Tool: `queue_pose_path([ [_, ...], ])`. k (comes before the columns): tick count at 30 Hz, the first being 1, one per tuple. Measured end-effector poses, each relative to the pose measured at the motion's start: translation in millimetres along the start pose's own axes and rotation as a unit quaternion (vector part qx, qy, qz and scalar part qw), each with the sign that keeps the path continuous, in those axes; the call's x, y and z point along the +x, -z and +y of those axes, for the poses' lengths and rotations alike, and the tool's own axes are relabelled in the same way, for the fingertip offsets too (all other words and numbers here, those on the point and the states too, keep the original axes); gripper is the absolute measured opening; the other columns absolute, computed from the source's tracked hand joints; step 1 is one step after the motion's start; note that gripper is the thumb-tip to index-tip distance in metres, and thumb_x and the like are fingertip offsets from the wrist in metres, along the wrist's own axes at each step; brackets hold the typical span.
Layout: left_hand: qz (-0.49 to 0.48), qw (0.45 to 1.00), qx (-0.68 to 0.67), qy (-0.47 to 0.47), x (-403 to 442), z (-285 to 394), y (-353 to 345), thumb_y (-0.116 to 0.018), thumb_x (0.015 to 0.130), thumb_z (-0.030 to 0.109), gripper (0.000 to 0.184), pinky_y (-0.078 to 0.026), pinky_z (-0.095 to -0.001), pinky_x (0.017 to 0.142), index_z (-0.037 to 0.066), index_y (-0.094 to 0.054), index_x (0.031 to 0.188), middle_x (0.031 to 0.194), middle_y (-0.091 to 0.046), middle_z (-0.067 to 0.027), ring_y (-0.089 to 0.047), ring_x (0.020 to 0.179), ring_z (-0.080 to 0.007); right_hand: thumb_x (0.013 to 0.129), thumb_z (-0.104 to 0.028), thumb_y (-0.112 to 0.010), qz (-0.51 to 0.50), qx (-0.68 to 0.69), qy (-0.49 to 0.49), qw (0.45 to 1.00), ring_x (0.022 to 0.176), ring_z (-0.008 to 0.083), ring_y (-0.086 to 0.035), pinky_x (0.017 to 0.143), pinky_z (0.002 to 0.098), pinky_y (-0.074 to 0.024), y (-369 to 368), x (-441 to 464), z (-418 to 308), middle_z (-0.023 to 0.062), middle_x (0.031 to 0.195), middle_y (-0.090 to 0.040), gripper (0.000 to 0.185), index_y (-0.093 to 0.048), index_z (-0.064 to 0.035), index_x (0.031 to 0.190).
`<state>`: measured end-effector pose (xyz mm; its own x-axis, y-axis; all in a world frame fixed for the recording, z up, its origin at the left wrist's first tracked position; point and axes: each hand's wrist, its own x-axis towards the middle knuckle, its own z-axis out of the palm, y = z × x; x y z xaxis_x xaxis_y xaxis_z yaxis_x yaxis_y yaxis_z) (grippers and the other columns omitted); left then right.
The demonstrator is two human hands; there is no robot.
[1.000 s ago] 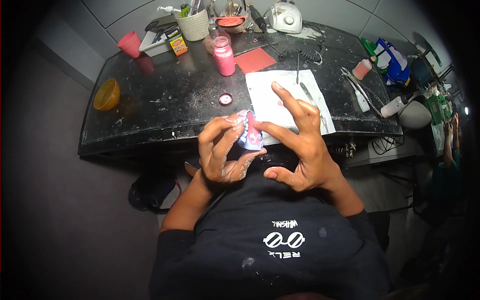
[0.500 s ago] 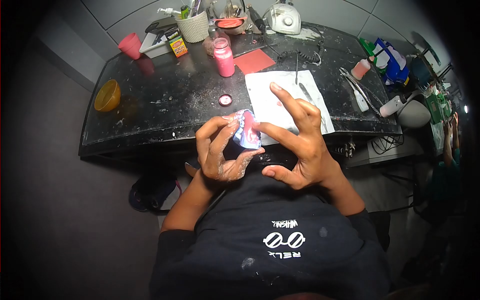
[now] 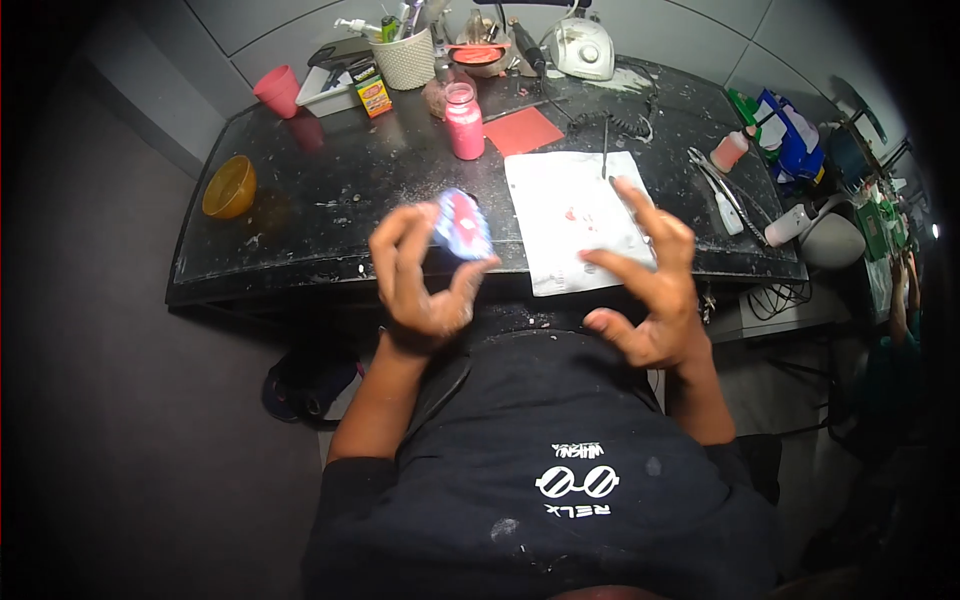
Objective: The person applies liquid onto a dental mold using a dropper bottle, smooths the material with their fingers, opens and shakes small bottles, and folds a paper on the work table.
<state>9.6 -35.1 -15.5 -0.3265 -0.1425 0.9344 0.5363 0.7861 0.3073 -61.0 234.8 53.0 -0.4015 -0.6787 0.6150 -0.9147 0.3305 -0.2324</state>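
Observation:
Between its thumb and fingers my left hand grips a small blue-white dental model with pink material on its face, above the desk's front edge. My right hand is apart from the model, its fingers spread and nothing between them. It hovers over the right side of a white paper sheet, which bears small red-pink bits. A thin dark tool lies at the sheet's top edge. Behind the model stands an open jar of pink material, and a red square sheet lies beside it.
On the black desk are an orange bowl, a pink cup, a small box, a woven holder and a white device. Cables and bottles lie right. Another person's arm shows at far right.
My left hand has moved up and left with the model. My right hand has come away from the model toward the right. The view has shifted slightly.

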Motion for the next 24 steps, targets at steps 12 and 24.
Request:
queue_pose_path([
  [12, -0.084, 0.944, 0.119, 0.295, 23.3, -58.3, 57.7, -0.088, 0.079, 0.009, 0.064, -0.053, -0.0389, 0.099, -0.003, -0.054, 0.133, 0.118, -0.069, -0.0211, -0.070, 0.110, -0.0285, 0.089, -0.018, -0.076, 0.154, -0.114, -0.165, 0.967, 0.125, 0.0326, -0.055, 0.106, 0.0434, -0.0426, 54.5, -42.8, 70.7, 0.0133, 0.142, -0.059, 0.028, -0.074, -0.0060, 0.114],
  [24, -0.172, 0.904, 0.281, 0.273, 26.8, -65.6, 74.5, -0.091, 0.072, 0.043, 0.094, -0.037, -0.0473, 0.108, 0.010, -0.045, 0.148, 0.119, -0.067, -0.0182, -0.061, 0.115, -0.0356, 0.078, -0.008, -0.084, 0.083, 0.067, -0.168, 0.980, 0.108, 0.0298, -0.066, 0.098, 0.0400, -0.0488, 32.1, -25.5, 54.4, 0.0133, 0.112, -0.073, 0.019, -0.072, -0.0028, 0.092],
])
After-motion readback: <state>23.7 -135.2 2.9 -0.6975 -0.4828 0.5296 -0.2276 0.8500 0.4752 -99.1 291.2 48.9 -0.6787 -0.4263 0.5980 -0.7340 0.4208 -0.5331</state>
